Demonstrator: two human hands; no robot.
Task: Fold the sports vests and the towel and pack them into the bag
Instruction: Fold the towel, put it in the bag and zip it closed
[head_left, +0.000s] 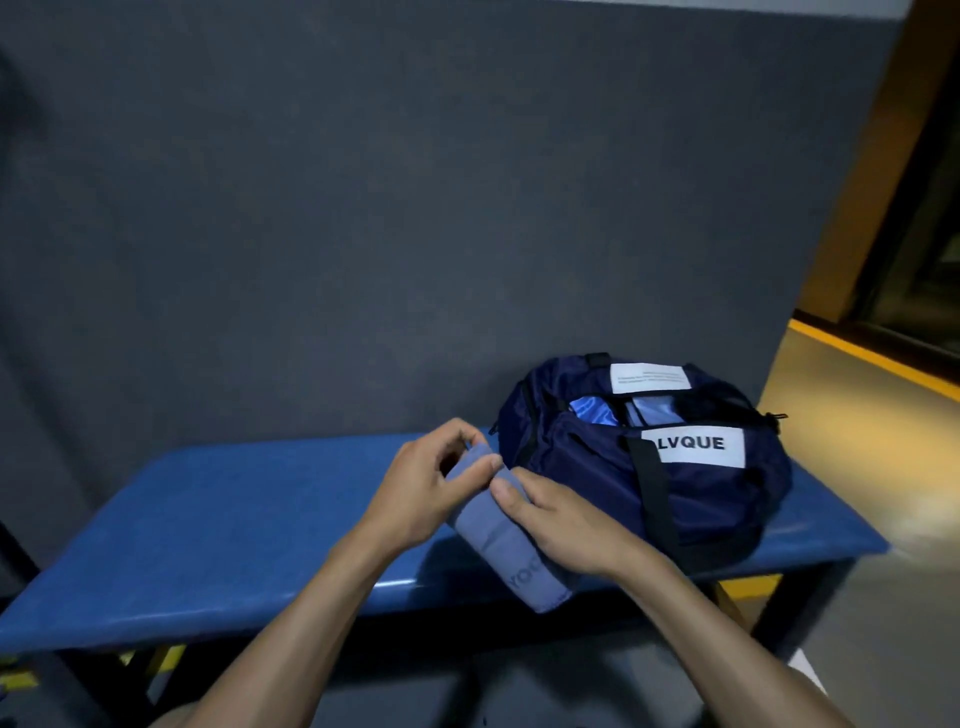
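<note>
Blue padded bench (218, 519) fills the lower frame, against a dark grey wall (363, 208). I note the left hand (431, 483) above the bench's middle, fingers curled, pinching the upper end of a folded grey-blue towel (506, 540). Towel is a narrow folded strip, tilted, its lower end hanging past the bench's near edge; letters "YOG" partly readable near that end. Right hand (561, 519) is just beside the left, thumb and fingers gripping the towel's right edge near the top. Both hands grasp the same cloth, fingertips nearly touching.

To the right, a navy bag (649, 483) sits on the bench, near the wall, unzipped on top. I see light blue fabric (597, 410) inside the opening; cannot tell which garment it is. White label reading "LVQUE" (696, 444) on the bag's near side, black strap (657, 499) beside it. Yellow-edged floor (857, 415) at far right.
</note>
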